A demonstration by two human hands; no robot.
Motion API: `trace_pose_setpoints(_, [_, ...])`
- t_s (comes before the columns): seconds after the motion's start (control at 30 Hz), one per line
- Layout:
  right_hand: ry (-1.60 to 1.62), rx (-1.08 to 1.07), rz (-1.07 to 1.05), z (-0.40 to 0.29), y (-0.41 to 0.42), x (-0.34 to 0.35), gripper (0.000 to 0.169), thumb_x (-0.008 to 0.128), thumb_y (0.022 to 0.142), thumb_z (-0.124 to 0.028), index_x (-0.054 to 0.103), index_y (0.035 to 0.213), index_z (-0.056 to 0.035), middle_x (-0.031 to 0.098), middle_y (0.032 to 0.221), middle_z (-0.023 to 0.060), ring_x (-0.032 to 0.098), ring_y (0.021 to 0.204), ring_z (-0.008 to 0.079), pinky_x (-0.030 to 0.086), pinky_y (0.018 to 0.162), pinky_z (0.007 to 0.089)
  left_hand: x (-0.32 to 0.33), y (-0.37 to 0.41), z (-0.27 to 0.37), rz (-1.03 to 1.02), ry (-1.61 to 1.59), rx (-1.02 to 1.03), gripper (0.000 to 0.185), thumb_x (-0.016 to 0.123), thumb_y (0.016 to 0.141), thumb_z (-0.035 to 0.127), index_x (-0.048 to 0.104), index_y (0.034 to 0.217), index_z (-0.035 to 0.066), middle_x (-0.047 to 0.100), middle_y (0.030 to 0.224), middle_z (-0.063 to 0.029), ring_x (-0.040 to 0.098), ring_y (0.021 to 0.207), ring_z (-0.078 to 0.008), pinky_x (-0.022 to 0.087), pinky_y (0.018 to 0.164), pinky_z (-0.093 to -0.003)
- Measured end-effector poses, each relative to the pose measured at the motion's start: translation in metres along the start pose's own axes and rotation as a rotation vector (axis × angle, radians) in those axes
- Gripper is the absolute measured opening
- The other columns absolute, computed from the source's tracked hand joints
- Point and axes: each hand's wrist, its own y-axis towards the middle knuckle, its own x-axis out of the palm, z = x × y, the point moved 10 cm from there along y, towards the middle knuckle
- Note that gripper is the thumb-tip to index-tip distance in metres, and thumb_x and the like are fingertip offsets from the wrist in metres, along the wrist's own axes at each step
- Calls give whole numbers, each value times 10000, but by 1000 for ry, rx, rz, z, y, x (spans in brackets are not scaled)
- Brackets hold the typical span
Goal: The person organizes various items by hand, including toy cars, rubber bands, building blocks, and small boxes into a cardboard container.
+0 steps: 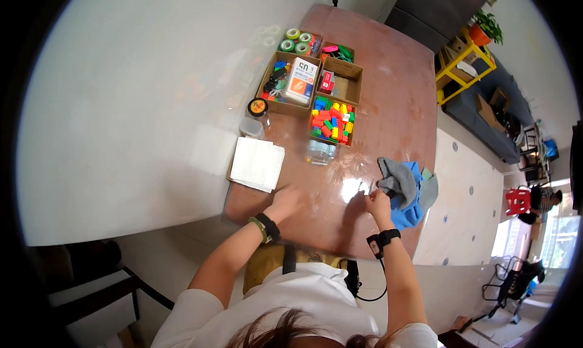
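Observation:
My left hand [288, 203] is over the near part of the brown table [328, 211], just right of a stack of white paper sheets [257, 163]. It is blurred, and its fingers are hard to make out. Farther right, my right hand [379, 205] has its fingertips drawn together beside a bright glare spot. Whether something small and pale is pinched there is not clear. Close by on the right lies a heap of grey cloth [401, 179] and blue cloth [408, 217]. A clear plastic container [321, 152] rests on the tabletop beyond my hands.
Farther back are a box of toy building bricks [332, 122], a cardboard box [348, 86] with a small red box, tape rolls [302, 48], and a box holding a white packet [300, 81]. A black-lidded jar [258, 107] stands near the white wall [136, 120]. A person [544, 200] is far right.

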Motion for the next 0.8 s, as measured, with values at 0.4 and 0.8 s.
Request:
trace_pose_setpoints(0.4, [234,-200,-88,-205,203,-82,243,653,807,-225,625,865,9,660,663,127,660,561,226,521,548,341,7,25,-9,52,-49,-174,346,667,742,120,524,1032,-4,563,1039,-202,546,1024,-361,474,851,-443])
trace_pose_setpoints(0.8, [185,-223,-141,-209,207,-79,225,634,849,-220,636,954,-21,663,717,121,666,620,215,514,594,326,21,23,-23,-35,-62,-257,442,719,719,136,497,1066,-22,529,1098,-228,518,1075,-387,453,906,-445])
